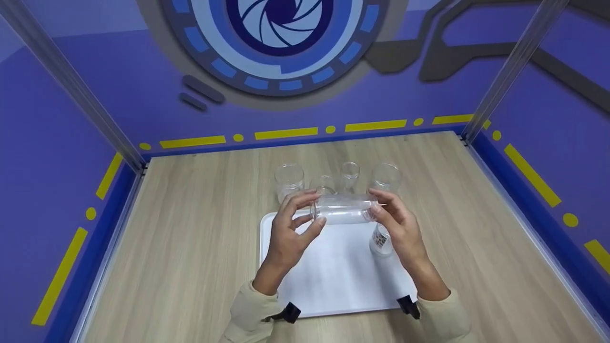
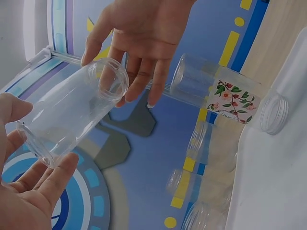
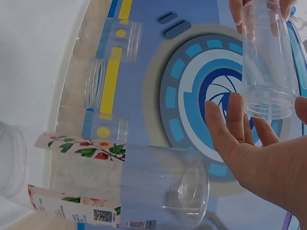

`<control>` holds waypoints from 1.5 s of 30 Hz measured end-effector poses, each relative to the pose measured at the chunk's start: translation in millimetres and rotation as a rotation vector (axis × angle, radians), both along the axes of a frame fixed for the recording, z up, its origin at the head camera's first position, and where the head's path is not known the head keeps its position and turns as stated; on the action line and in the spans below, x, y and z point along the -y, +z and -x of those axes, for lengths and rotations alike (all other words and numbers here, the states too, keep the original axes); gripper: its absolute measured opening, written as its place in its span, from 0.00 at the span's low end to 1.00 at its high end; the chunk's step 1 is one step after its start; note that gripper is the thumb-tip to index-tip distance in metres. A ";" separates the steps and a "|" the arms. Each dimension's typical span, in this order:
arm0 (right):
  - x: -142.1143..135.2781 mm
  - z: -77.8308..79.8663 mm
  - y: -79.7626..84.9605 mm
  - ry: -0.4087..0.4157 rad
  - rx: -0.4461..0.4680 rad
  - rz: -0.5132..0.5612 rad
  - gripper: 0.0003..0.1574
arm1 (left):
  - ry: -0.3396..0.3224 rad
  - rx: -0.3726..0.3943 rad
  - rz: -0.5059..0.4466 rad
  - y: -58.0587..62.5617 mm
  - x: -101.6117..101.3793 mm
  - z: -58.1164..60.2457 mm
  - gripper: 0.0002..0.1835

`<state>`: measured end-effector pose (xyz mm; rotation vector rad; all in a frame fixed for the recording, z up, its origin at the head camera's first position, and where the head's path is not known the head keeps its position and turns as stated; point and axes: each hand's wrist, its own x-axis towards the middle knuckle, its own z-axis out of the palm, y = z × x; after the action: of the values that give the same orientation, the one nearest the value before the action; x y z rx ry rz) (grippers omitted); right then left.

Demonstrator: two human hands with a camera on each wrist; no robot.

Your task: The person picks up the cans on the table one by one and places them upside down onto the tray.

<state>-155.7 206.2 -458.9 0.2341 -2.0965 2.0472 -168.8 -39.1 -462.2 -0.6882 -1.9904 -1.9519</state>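
Note:
A clear, unlabelled jar (image 1: 345,208) lies sideways in the air between both hands, above the white tray (image 1: 329,281). My left hand (image 1: 290,233) holds its base end, thumb on the near side and fingers round the far side. At the threaded mouth end, my right hand (image 1: 400,226) holds the rim between thumb and fingers, which show through the clear wall in the left wrist view. Below the right hand, a clear jar with a floral label (image 2: 232,101) stands on the tray, its threaded mouth end toward the tray.
Behind the tray stand several clear jars, among them a wide one on the left (image 1: 289,178), a narrow one (image 1: 350,174) and another wide one on the right (image 1: 387,176). The wooden table (image 1: 190,238) meets blue-purple panels (image 1: 119,85) at the back and sides.

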 end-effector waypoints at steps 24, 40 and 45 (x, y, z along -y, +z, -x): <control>-40.9 -17.5 0.3 -0.183 -0.099 -0.175 0.24 | 0.454 -0.379 0.767 4.8 26.1 5.9 0.23; -81.3 -21.0 -11.8 -0.383 -0.104 -0.403 0.26 | 0.469 -0.407 0.944 6.9 34.8 11.0 0.21; -99.3 -17.0 -35.4 -0.423 -0.003 -0.626 0.26 | 0.479 -0.369 0.984 0.8 38.9 10.6 0.21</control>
<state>-138.7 305.5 -494.2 -0.1135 -2.4629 1.1267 -179.4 -78.0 -461.4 -0.6013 -2.4711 -0.4655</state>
